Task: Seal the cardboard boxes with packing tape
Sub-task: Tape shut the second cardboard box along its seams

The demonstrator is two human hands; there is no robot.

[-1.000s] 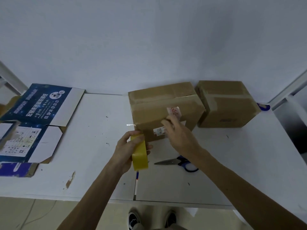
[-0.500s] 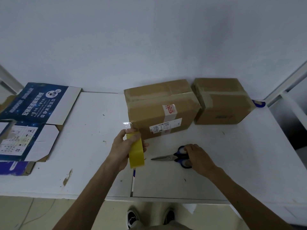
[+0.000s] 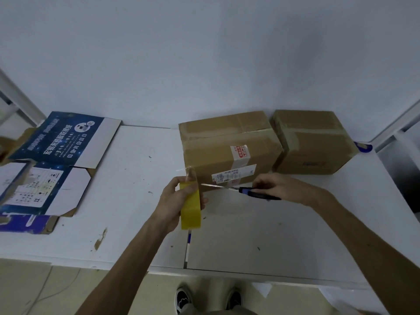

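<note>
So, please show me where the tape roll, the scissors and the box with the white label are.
tape roll (image 3: 190, 210): head view, on its yellow outer face.
scissors (image 3: 256, 193): head view, on the dark handle.
box with the white label (image 3: 227, 153): head view, on the brown front face.

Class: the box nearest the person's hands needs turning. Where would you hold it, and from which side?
Hold the near box by its two short end faces, coming down from above. Its long front carries labels, and the second box crowds its right end, so slide it clear first.
</note>
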